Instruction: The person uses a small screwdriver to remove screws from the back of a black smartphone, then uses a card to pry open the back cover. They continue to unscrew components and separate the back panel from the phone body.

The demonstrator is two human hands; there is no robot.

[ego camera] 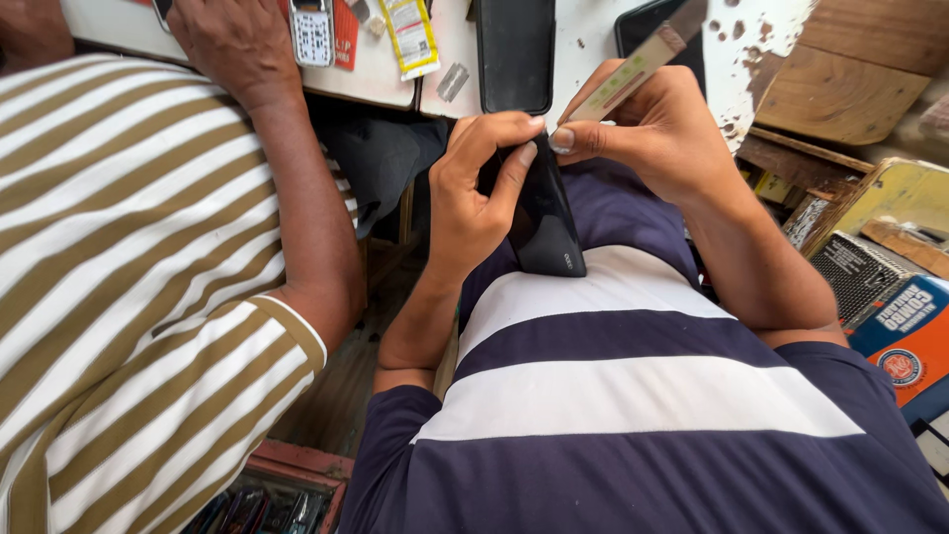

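Note:
A black phone (550, 222) stands on edge against my navy-and-white striped shirt, close to my chest. My left hand (474, 183) wraps around its left side, thumb and forefinger pressing near the top edge. My right hand (660, 129) pinches the phone's top edge with fingertips and also holds a flat beige strip-shaped tool (633, 71) that points up and to the right.
A second person in a brown-and-white striped shirt (119, 257) stands at left, one hand (232, 40) resting on the white worktable (583, 40). On the table lie another black phone (515, 51), a keypad handset (312, 32) and small packets. Boxes (895, 316) and wooden boards are stacked at right.

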